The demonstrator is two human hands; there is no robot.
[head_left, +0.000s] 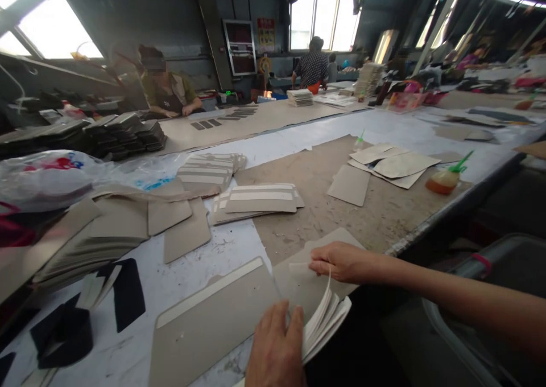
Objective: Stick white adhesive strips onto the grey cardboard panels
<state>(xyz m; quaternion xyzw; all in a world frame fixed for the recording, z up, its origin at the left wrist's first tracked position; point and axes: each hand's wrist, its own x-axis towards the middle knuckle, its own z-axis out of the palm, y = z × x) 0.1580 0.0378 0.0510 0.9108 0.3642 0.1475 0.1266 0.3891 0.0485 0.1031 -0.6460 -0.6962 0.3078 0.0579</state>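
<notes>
My left hand (pixel 277 341) is at the table's front edge, curled against a fanned bundle of white card strips (pixel 326 321). My right hand (pixel 341 262) is closed in a pinch just above, at the upper end of a thin pale strip that curves up out of the bundle. A grey card panel (pixel 307 281) lies under and beside the hands. To the left is another grey card panel (pixel 213 324) with a white strip along its far edge; my left fingers are near its right side.
Grey panels with white strips (pixel 260 199) lie stacked ahead. A bottle of amber liquid (pixel 443 182) with a green nozzle stands at right. Stacked grey cards (pixel 98 239) and dark strips (pixel 128 296) are at left. Across the table sits another person (pixel 166 91).
</notes>
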